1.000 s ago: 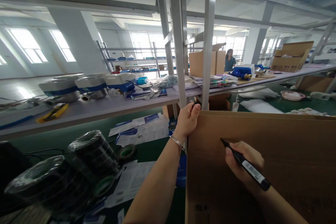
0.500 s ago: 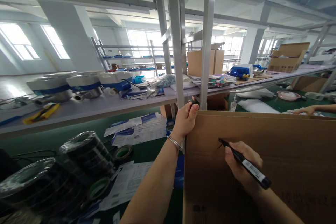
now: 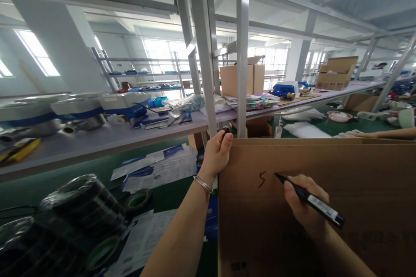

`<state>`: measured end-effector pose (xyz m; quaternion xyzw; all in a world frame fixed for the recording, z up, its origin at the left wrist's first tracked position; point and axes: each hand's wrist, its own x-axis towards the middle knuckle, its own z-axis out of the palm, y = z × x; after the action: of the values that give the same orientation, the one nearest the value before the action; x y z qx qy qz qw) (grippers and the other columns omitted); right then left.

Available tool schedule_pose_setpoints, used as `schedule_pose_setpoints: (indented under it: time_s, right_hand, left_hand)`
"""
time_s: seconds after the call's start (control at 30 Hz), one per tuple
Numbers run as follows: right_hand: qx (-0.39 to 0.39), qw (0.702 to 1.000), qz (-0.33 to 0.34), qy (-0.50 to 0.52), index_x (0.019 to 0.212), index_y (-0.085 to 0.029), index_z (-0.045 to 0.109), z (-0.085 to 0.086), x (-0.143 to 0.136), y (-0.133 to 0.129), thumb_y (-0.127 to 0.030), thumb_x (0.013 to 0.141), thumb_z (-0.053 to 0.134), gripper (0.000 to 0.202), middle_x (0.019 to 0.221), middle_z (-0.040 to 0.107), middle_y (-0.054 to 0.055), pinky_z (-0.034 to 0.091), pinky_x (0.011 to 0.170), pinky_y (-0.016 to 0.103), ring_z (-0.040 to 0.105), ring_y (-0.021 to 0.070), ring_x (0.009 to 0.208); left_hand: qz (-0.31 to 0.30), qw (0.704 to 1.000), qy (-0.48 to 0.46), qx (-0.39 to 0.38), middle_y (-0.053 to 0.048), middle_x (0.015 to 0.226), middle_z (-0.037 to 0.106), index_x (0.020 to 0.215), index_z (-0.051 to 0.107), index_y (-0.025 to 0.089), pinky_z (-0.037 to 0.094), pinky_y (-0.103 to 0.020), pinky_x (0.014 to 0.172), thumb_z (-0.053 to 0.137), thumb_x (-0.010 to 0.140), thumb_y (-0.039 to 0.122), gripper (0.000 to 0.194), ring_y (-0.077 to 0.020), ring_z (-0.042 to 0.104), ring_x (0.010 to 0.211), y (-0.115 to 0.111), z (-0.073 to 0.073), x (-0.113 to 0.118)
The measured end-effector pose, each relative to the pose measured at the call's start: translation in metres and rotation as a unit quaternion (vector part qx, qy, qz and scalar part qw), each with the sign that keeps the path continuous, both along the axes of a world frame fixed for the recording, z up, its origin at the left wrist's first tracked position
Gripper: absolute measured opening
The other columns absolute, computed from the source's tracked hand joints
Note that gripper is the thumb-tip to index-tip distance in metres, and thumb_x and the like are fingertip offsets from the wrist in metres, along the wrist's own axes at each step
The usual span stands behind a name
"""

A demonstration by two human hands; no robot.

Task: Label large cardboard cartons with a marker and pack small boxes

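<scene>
A large brown cardboard box (image 3: 367,177) stands upright in front of me at the right. My left hand (image 3: 215,158) is closed around its upper left corner, and a small dark piece (image 3: 226,130) shows between thumb and fingers. In my right hand (image 3: 307,210) is a black marker (image 3: 321,208) with a white label, pinched like a pen. Its tip is at the box's face, just right of a black handwritten mark (image 3: 262,179) that looks like a 5. Whether the tip touches the cardboard I cannot tell.
Meters with blue bands (image 3: 78,110) line the shelf (image 3: 169,133) at left. Below lie wrapped rolls (image 3: 84,203), tape rings (image 3: 138,200) and printed papers (image 3: 169,166). Metal posts (image 3: 242,52) rise behind the box. Another person's arm (image 3: 390,133) reaches in at right.
The short stroke has become a figure like a 5. The marker tip now sits to the right of it. My view has turned right; my left hand keeps its grip on the box.
</scene>
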<state>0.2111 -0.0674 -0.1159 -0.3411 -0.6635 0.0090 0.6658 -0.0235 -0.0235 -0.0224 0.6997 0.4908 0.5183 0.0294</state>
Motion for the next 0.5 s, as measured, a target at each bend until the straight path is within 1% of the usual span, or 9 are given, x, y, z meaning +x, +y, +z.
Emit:
schedule_pose_setpoints:
  time_s: [0.13, 0.23, 0.37, 0.43, 0.5]
  right_hand:
    - [0.002, 0.999, -0.038, 0.029, 0.086, -0.017, 0.059, 0.0014, -0.0015, -0.0001, -0.012, 0.070, 0.064, 0.017, 0.075, 0.059, 0.000, 0.045, 0.061, 0.023, 0.055, 0.0089, 0.065]
    - [-0.004, 1.000, -0.015, 0.008, 0.085, -0.017, 0.059, 0.0013, 0.0006, 0.0001, -0.013, 0.069, 0.064, 0.017, 0.075, 0.059, 0.000, 0.045, 0.060, 0.023, 0.055, 0.0091, 0.065]
    - [0.005, 0.999, 0.037, -0.013, 0.078, -0.017, 0.059, 0.0001, 0.0035, 0.0010, -0.013, 0.068, 0.063, 0.012, 0.066, 0.055, -0.002, 0.043, 0.052, 0.022, 0.051, 0.0085, 0.057]
    - [0.007, 0.999, 0.040, -0.014, 0.078, -0.017, 0.059, -0.0003, 0.0036, 0.0020, -0.013, 0.068, 0.063, 0.012, 0.067, 0.056, -0.001, 0.044, 0.054, 0.023, 0.052, 0.0093, 0.058]
    - [0.003, 1.000, 0.029, -0.006, 0.080, -0.016, 0.059, -0.0007, 0.0029, 0.0031, -0.013, 0.068, 0.063, 0.013, 0.071, 0.059, 0.000, 0.046, 0.057, 0.024, 0.054, 0.0106, 0.062]
  left_hand:
    - [0.002, 1.000, 0.002, 0.001, 0.004, 0.057, 0.038, 0.066, 0.039, 0.017, 0.026, -0.024, 0.053, 0.032, 0.089, 0.048, 0.040, -0.0096, 0.038, 0.055, -0.0005, 0.0001, -0.0003]
    - [0.002, 1.000, 0.000, 0.003, 0.004, 0.058, 0.038, 0.066, 0.040, 0.017, 0.026, -0.025, 0.053, 0.032, 0.089, 0.048, 0.039, -0.0097, 0.038, 0.055, 0.0009, -0.0005, -0.0002]
    - [-0.003, 1.000, -0.003, -0.001, 0.004, 0.057, 0.037, 0.066, 0.039, 0.017, 0.025, -0.025, 0.053, 0.033, 0.089, 0.048, 0.039, -0.0098, 0.038, 0.055, 0.0023, -0.0011, -0.0007]
    - [-0.003, 1.000, -0.001, -0.003, 0.004, 0.057, 0.037, 0.066, 0.039, 0.017, 0.025, -0.025, 0.053, 0.033, 0.089, 0.048, 0.039, -0.0100, 0.037, 0.055, 0.0025, -0.0013, -0.0013]
    - [-0.002, 1.000, 0.002, -0.004, 0.004, 0.057, 0.037, 0.066, 0.039, 0.017, 0.025, -0.025, 0.053, 0.033, 0.089, 0.048, 0.039, -0.0100, 0.037, 0.055, 0.0029, -0.0014, -0.0021]
